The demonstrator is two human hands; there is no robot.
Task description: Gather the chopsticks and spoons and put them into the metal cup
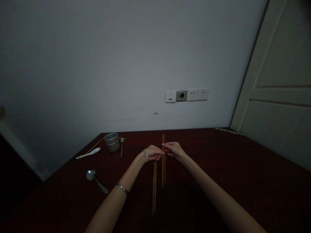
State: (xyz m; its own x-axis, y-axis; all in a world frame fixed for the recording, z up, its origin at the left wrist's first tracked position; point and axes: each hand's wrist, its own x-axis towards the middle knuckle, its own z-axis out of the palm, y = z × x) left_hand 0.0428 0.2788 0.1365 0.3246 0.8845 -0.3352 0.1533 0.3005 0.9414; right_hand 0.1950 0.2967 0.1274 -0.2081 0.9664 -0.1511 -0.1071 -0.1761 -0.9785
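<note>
Both hands meet over the middle of the dark red table (204,181). Between them stands a pair of wooden chopsticks (163,168), nearly vertical in view, with the tops showing above my fingers. My left hand (154,152) pinches the chopsticks from the left, and my right hand (173,149) pinches them from the right, a little higher. A second pair of chopsticks (154,187) extends below my left hand toward me; whether that hand touches them I cannot tell. A bracelet and a bangle circle my left arm.
At the left are a metal cup (112,143), a small spoon (121,149), a white spoon (88,153), a larger metal spoon (91,175) and a thin stick (96,145) behind the cup. A flat strip (228,131) lies far right. Wall (136,64) and door (282,71) border the table.
</note>
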